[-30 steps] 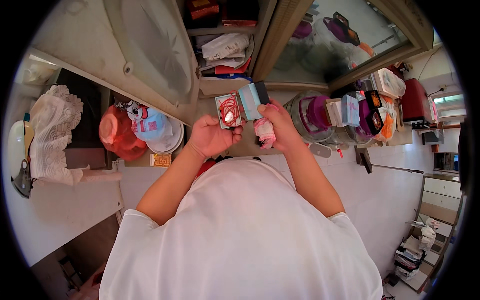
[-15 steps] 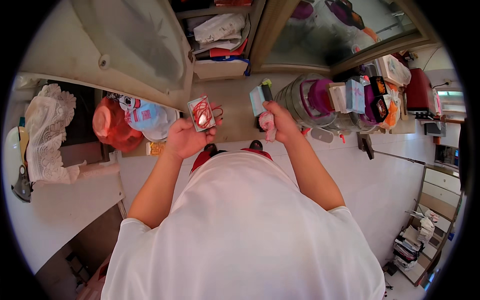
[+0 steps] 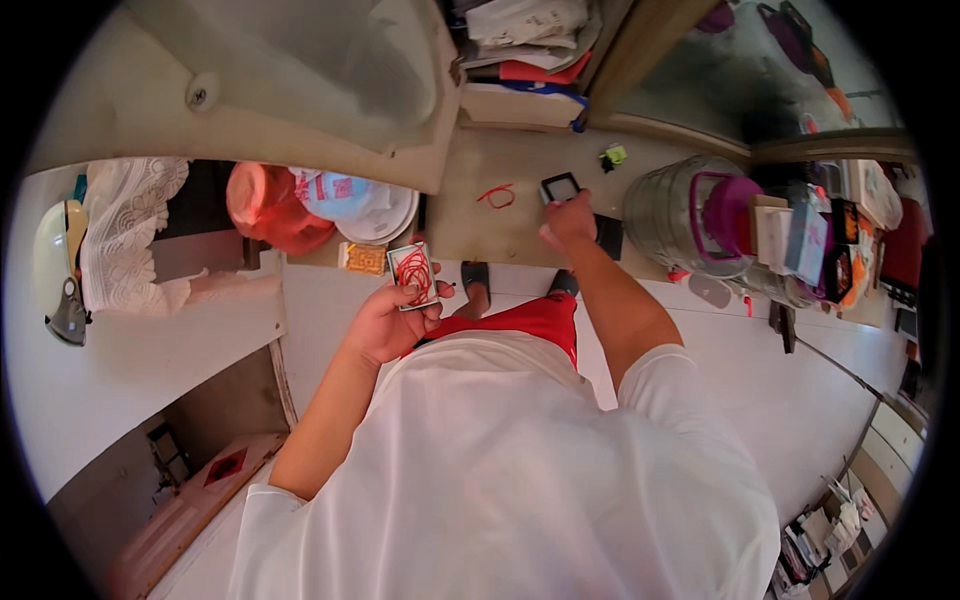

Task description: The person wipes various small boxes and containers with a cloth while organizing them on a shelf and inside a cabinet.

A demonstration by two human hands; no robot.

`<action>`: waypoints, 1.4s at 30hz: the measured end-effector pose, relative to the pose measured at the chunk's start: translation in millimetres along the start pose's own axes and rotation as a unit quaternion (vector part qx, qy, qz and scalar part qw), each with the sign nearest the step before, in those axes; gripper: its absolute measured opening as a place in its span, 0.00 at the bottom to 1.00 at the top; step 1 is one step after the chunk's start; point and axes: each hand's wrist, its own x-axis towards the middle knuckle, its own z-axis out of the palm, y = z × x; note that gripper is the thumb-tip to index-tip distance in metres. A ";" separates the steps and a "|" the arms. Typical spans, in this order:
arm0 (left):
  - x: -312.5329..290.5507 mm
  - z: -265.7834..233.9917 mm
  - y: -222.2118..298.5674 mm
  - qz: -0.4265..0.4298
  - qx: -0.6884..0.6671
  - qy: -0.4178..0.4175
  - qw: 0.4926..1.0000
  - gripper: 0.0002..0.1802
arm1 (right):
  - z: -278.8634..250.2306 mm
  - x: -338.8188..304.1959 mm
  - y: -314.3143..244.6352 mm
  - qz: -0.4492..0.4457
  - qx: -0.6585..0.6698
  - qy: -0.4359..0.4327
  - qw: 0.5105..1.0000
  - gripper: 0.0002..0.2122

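Observation:
My left hand is closed around a small shallow box, with its thumb over the rim. Coiled red cord fills that box. Over the counter, my right hand has its fingers curled, and what they may hold is hidden. A small square black-rimmed box with a pale inside is right at its fingertips; whether it is gripped does not show. Beside the right wrist lies a flat black piece. Left of the right hand, a loose loop of red cord rests on the counter.
A small green-and-black item lies farther back on the counter. A large clear jar with a purple lid stands at right. Red plastic bags and a yellow packet are at left, under an open cabinet door.
The view has shifted. The left hand has lowered with the cord box. My right hand no longer shows the pink-and-white crumpled item, and the light blue box has gone from sight. The red loop now shows on the counter.

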 end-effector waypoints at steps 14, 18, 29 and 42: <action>128.2 -95.2 -31.7 -0.093 0.146 0.242 0.955 0.09 | 8.5 -59.3 59.5 -0.037 0.165 0.058 0.984 0.28; 205.4 -149.9 -58.0 -0.113 0.189 0.285 0.933 0.08 | 1.8 -85.9 107.3 -0.015 0.247 -0.034 0.968 0.33; 266.5 -170.0 -84.2 -0.010 0.210 0.379 0.901 0.09 | -37.7 -66.3 103.1 -0.046 0.048 0.019 0.998 0.39; 240.3 -167.1 -97.6 0.138 0.312 0.510 0.789 0.12 | 14.0 36.5 29.9 0.019 -0.057 -0.012 0.998 0.38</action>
